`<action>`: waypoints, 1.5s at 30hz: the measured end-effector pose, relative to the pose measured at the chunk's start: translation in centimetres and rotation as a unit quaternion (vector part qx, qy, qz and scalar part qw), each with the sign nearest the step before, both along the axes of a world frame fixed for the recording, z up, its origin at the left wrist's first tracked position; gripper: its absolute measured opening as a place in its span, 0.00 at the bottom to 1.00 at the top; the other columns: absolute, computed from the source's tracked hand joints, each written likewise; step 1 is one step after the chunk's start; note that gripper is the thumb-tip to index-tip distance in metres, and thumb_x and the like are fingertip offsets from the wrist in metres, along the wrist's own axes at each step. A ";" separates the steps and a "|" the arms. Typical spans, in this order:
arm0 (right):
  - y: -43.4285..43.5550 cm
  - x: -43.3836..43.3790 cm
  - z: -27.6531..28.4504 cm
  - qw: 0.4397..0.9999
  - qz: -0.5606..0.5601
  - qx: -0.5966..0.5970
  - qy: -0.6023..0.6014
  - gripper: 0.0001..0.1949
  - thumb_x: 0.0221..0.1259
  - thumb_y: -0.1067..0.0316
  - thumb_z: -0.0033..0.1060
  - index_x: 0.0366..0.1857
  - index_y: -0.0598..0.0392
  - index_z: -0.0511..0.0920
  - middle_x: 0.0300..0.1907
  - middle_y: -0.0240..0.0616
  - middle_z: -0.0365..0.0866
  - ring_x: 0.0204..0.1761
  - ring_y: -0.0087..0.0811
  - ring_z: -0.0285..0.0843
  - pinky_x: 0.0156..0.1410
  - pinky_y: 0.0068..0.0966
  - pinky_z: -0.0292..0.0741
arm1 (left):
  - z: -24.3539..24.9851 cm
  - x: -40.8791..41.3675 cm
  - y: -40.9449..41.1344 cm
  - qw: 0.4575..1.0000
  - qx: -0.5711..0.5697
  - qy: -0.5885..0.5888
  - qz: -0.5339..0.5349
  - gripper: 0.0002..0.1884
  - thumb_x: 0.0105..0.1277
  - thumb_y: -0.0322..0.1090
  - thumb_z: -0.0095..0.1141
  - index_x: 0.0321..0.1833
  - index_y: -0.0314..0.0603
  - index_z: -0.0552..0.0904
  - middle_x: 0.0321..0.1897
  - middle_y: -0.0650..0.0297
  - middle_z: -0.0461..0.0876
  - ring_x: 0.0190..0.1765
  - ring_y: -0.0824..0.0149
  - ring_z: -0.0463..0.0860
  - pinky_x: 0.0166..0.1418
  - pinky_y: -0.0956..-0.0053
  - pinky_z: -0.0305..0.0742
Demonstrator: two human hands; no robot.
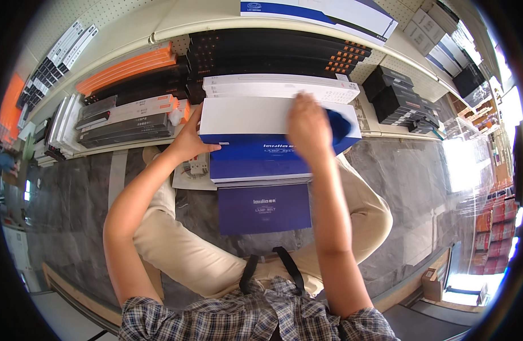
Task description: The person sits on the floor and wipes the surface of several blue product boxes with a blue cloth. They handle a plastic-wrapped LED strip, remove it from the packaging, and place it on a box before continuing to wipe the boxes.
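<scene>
A long white and blue lamp belt carton (pixel 253 117) lies across in front of me, its white side up and its printed blue side toward me. My left hand (pixel 189 138) grips its left end, thumb on the blue front and fingers on the end. On the carton's right part is my right hand (pixel 310 123), blurred and holding a dark blue cloth (pixel 340 125) against the white surface. Below the carton, between my legs, a blue panel (pixel 264 213) bears similar print; whether it belongs to another carton I cannot tell.
Stacked white boxes (pixel 278 87) and long black boxes (pixel 265 53) stand on the shelf behind the carton. To the left are orange boxes (pixel 129 66) and grey boxes (pixel 125 132); on the right are black boxes (pixel 398 102). A circuit breaker (pixel 197 167) sits near my left forearm.
</scene>
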State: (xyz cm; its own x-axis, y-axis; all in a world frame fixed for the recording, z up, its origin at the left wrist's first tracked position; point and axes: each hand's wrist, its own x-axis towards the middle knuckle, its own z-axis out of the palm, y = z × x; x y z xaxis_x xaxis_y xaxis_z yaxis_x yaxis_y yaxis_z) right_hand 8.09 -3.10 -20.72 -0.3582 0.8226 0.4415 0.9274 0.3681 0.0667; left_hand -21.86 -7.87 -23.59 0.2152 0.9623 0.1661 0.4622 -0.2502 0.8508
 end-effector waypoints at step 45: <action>-1.5 13.8 0.5 0.545 -0.103 -0.357 0.751 0.22 0.76 0.52 0.45 0.59 0.60 0.75 0.51 0.44 0.83 0.47 0.41 0.86 0.47 0.40 0.87 | 3.0 -1.5 2.1 0.934 -0.307 -0.179 0.026 0.47 0.67 0.70 0.52 0.81 0.53 0.54 0.75 0.57 0.63 0.74 0.57 0.66 0.70 0.54 0.67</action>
State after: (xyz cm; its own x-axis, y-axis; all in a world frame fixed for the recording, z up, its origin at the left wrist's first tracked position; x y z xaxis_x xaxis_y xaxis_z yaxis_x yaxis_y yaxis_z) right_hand 21.89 -4.56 -20.20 0.0989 0.9313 -0.3506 -0.2362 -0.3203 -0.9174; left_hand -23.37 -5.75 -20.56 0.2028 0.9073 -0.3684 0.1179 0.3508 0.9290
